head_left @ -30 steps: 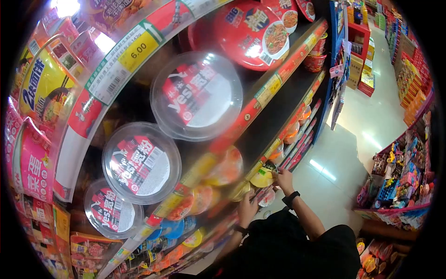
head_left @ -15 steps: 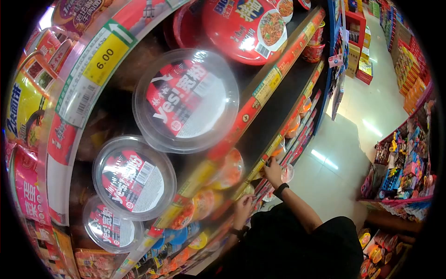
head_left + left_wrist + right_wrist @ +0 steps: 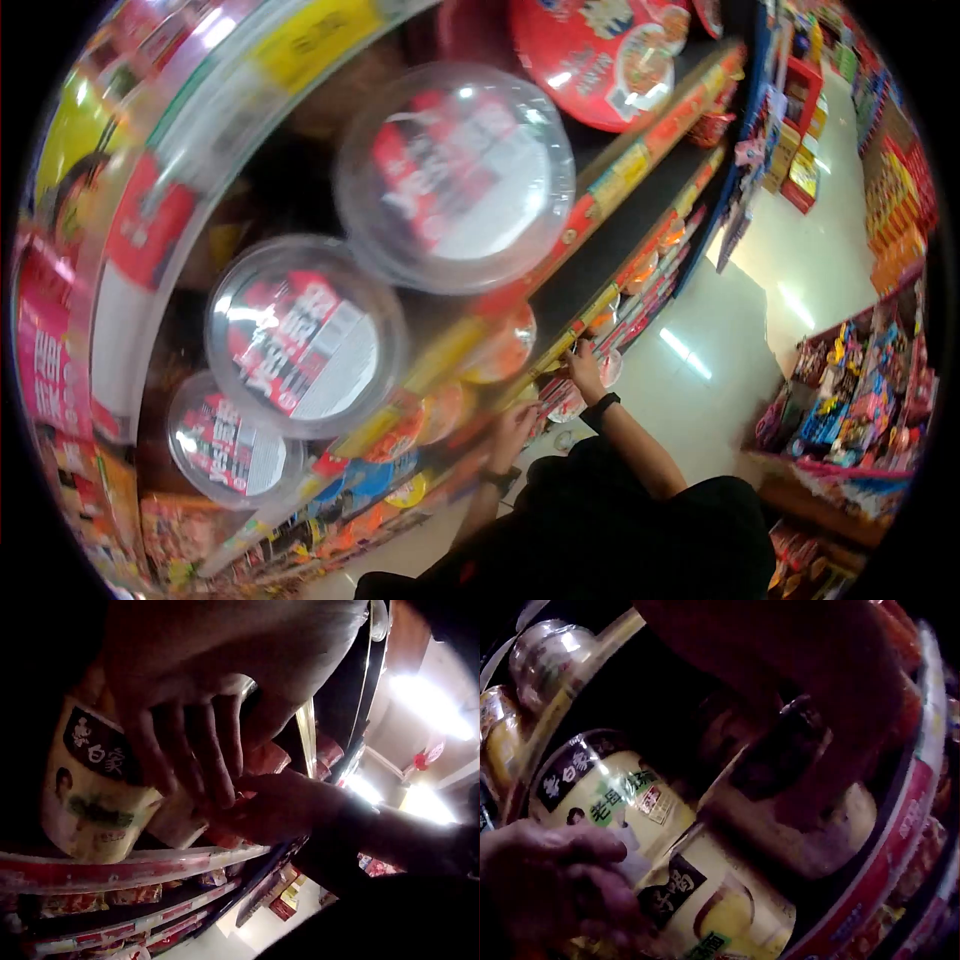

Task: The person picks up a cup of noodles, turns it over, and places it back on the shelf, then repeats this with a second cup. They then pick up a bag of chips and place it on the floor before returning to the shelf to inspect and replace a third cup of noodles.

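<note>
Both hands are at a lower shelf of instant noodle cups. My left hand [image 3: 512, 435] has its fingers loosely extended, hanging beside a cream noodle cup [image 3: 101, 787] in the left wrist view. Deeper along the shelf, my right hand [image 3: 583, 370] reaches in from the aisle side. In the right wrist view its dark fingers curl over a tilted cream noodle cup [image 3: 840, 836], partly hiding it. Two more cream cups, one upright behind [image 3: 622, 795] and one in front [image 3: 727, 900], are close to the left hand's fingers.
Clear-lidded noodle bowls [image 3: 300, 335] sit on the upper shelf, near my head. Red noodle bowls [image 3: 600, 60] are farther along. A shelf edge with price strips [image 3: 630, 170] runs above the hands. A toy display [image 3: 850, 370] stands across the tiled aisle [image 3: 740, 310].
A second ago the right hand held a yellow-lidded cup at the shelf edge; it then moved in to the shelf. The left hand has come off the front cup, its fingers loosened. The view has shifted.
</note>
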A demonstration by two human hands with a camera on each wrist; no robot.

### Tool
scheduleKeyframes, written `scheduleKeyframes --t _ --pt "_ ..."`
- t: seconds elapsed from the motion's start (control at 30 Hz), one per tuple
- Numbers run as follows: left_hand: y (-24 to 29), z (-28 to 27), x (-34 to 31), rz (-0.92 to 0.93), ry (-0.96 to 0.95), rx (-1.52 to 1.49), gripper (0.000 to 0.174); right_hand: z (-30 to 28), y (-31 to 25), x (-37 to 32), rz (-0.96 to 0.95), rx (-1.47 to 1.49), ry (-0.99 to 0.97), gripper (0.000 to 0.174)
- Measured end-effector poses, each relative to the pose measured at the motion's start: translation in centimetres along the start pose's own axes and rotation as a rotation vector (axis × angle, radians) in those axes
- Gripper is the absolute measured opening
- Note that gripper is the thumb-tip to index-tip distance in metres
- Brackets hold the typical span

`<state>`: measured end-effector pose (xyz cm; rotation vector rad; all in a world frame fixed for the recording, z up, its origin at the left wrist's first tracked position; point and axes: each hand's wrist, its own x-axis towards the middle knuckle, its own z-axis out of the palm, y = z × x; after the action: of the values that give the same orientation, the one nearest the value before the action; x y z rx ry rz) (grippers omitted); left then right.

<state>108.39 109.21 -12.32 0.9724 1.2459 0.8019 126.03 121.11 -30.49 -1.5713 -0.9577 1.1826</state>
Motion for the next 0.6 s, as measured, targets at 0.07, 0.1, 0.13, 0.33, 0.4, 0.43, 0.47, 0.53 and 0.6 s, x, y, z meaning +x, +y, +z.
scheduleKeyframes --t 0.07,0.1,0.13,0.33,0.4,0.43,0.47,0.53,0.6 --pt "0.0 0.0 -0.7 0.099 0.004 0.252 0.023 -1.2 3.0 1.0 -0.058 -0.009 -0.028 0.037" --pt "0.2 -0.2 -0.9 0.152 0.029 0.377 0.023 -1.7 4.9 1.7 -0.098 -0.047 -0.027 0.037" --pt "0.5 -0.3 -1.4 0.171 0.031 0.356 0.022 -2.1 3.4 0.6 -0.077 0.038 -0.015 0.036" --pt "-2.7 -2.6 -7.6 0.119 0.22 0.304 0.026 -5.6 -0.8 -8.5 0.16 0.111 -0.351 0.04" --pt "-4.8 -3.3 -11.1 0.216 0.341 0.27 0.028 -5.5 3.7 -9.1 0.245 0.037 -0.638 0.04" --pt "-7.4 -4.0 -12.0 0.349 0.403 0.236 0.029 -4.6 2.8 -9.8 0.411 -0.015 -0.727 0.034" --pt "-9.1 -4.9 -13.3 0.483 0.469 0.21 0.03 -3.2 2.2 -11.1 0.578 -0.083 -0.805 0.029" --pt "-7.1 -5.4 -21.1 0.495 0.665 0.297 0.033 -0.5 2.7 -14.0 0.393 -0.153 -1.121 0.028" --pt "-9.4 -5.6 -26.8 0.362 0.845 0.35 0.03 2.9 4.1 -17.3 0.197 -0.243 -1.338 0.029"
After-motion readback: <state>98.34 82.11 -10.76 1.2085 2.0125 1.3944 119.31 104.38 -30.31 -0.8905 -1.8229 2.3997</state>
